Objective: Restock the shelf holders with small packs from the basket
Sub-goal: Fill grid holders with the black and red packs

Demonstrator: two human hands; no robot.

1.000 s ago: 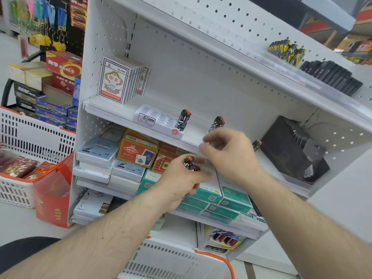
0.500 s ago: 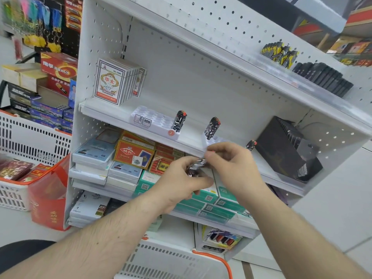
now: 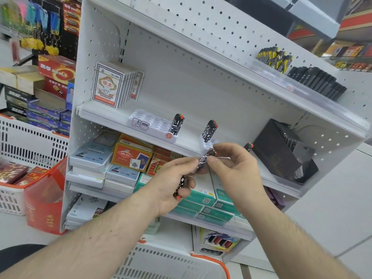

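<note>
White pegboard shelving fills the view, shop floor pale grey at right. Middle shelf carries a stack of playing-card boxes at left, then a white slotted holder with 1 black patterned, red-topped small pack standing upright at its right end. Just right of it a 2nd holder, partly hidden by the hands, has 1 pack standing in it, tilted slightly. Another red-topped pack peeks out behind the right hand. Black display box sits at the shelf's right end.

Left hand is curled around several packs, red ends poking out below the fingers. Right hand pinches 1 pack between thumb and fingers; the left thumb touches the same pack. That pack is tilted, its red top up near the 2nd holder, just in front of the shelf edge.

Lower shelf holds white, orange and teal boxes. White basket with an orange handle sits at the bottom; its contents are out of view. A 2nd white basket and a red bag sit at left. Top shelf has yellow-black packs and black ones.
</note>
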